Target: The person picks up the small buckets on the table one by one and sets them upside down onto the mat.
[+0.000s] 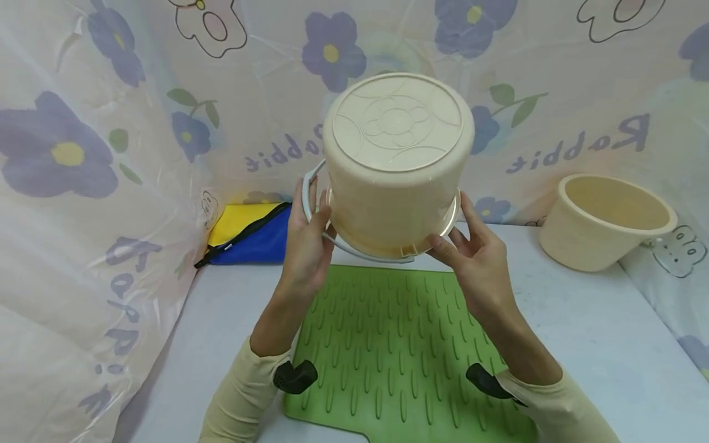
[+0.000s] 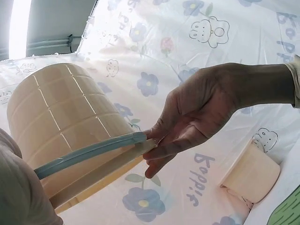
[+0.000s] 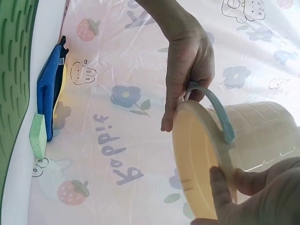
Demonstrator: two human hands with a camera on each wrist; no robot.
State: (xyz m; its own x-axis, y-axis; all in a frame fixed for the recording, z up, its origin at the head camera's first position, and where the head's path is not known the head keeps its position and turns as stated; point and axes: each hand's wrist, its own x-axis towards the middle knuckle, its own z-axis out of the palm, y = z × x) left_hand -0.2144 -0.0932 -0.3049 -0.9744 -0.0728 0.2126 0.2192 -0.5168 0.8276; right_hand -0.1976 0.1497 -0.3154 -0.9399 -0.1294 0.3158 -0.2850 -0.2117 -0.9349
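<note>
We hold the cream bucket [image 1: 396, 206] inverted and tilted, raised above the table [image 1: 238, 320]. Our left hand [image 1: 309, 243] grips the rim on one side, with the grey-blue handle [image 2: 93, 154] crossing its fingers; our right hand [image 1: 480, 261] pinches the opposite rim. We note the green mat [image 1: 388, 344] between our forearms, a cream tub [image 1: 581, 240] right, a blue-and-yellow pouch [image 1: 257, 237] left

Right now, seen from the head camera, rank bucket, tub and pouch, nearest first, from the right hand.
1. Bucket: base up, gripped by the right hand.
2. Tub: off to the right.
3. Pouch: left, past the bucket.
</note>
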